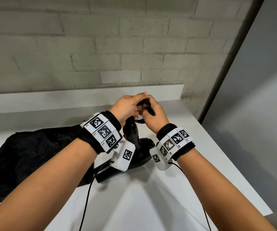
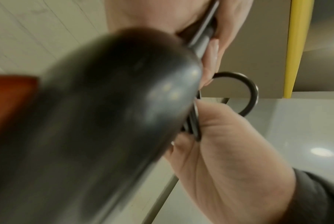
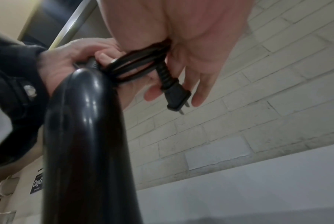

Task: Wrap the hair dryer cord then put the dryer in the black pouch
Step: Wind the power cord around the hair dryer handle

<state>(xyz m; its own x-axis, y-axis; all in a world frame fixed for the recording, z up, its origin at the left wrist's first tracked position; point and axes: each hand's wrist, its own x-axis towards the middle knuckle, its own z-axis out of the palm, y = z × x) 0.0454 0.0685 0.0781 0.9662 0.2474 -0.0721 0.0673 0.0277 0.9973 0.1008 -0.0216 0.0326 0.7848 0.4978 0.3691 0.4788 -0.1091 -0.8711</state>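
Note:
A black hair dryer (image 1: 135,139) stands on the white table with its handle pointing up between my wrists. The handle (image 3: 85,136) fills the lower left of the right wrist view and shows as a blur (image 2: 104,121) in the left wrist view. Its cord (image 1: 148,106) is gathered into a short bundle of loops (image 3: 139,63) above the handle end. My left hand (image 1: 132,104) grips the bundle where it leaves the handle. My right hand (image 1: 151,112) pinches the other end, and the plug (image 3: 176,97) hangs below its fingers. One loop (image 2: 251,94) sticks out. The black pouch (image 1: 26,155) lies crumpled at the left.
The white table (image 1: 151,205) ends in an edge close on the right (image 1: 226,157). A low ledge (image 1: 84,94) and a pale brick wall (image 1: 101,47) stand behind. Thin black cables from the wrist cameras (image 1: 88,194) hang toward me.

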